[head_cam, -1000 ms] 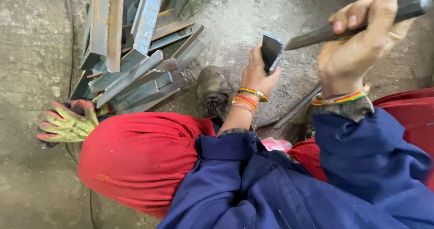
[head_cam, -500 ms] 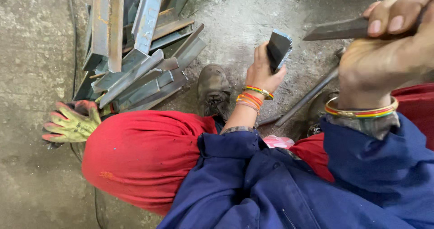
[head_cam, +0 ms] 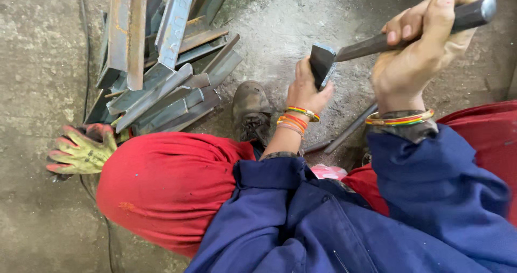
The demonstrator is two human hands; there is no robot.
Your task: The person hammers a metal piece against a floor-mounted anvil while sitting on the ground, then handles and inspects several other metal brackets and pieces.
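Lying at the far left on the concrete floor (head_cam: 32, 63) is a yellow work glove with red fingertips (head_cam: 81, 150), palm down and fingers spread, just beside a heap of steel angle pieces (head_cam: 161, 74) that lean and cross over one another. Below them a knee in red cloth (head_cam: 167, 187) fills the lower middle of the view, and a worn brown boot (head_cam: 250, 111) stands on the floor just past it. The left hand (head_cam: 307, 92) rises from a dark blue sleeve, forearm tilted upward and wrist ringed with coloured bangles (head_cam: 293, 119); its fingers are curled shut around the lower part of a small dark metal block (head_cam: 321, 63), which stands upright above the floor, near the boot. A thin steel rod (head_cam: 350, 128) lies slanted on the floor under that hand. The right hand (head_cam: 423, 52) is raised at the upper right, wrist bent back and bearing another bangle, fist closed tight around the handle of a hammer (head_cam: 409, 36). The handle slopes down to the left, and its far end meets the top of the block.
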